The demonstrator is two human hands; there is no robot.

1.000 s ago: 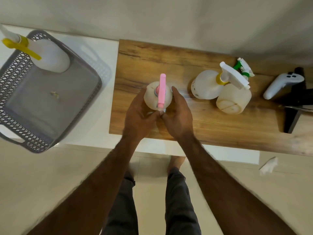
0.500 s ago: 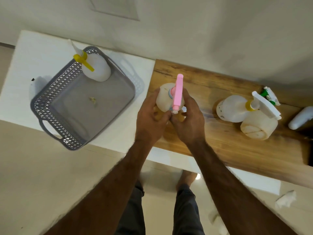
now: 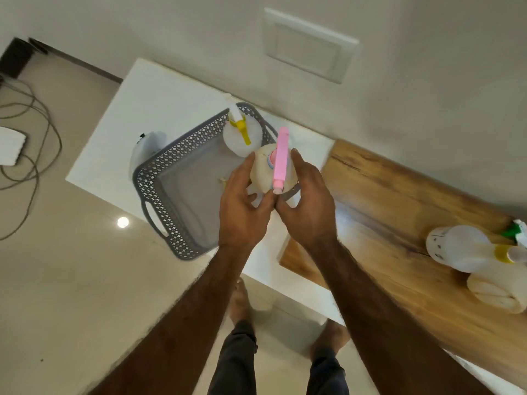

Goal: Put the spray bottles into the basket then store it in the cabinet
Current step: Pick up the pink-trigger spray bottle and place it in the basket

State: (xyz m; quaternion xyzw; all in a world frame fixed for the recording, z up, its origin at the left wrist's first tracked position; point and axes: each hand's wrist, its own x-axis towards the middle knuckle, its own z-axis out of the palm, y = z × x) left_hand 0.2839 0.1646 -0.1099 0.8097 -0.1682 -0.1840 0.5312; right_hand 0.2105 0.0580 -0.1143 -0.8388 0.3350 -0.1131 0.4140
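I hold a white spray bottle with a pink trigger head (image 3: 278, 161) between both hands, lifted above the right edge of the grey perforated basket (image 3: 171, 163). My left hand (image 3: 241, 206) grips its left side and my right hand (image 3: 306, 203) its right side. One white bottle with a yellow head (image 3: 242, 135) stands in the basket's far corner. On the wooden board (image 3: 385, 201) at the right stand a white bottle with a yellow collar (image 3: 462, 249), a cream bottle (image 3: 496, 292) in front of it, and a green-tipped sprayer (image 3: 516, 230) at the frame's edge.
The basket rests on a white counter (image 3: 148, 109) against the wall. A white switch plate (image 3: 309, 44) is on the wall above. Cables (image 3: 31, 132) and a white object (image 3: 10, 149) lie on the floor at the left. My feet show below.
Both hands carried the pink-headed bottle leftward, off the wooden board and over the basket's right edge. The view swung left, bringing the floor cables into sight.
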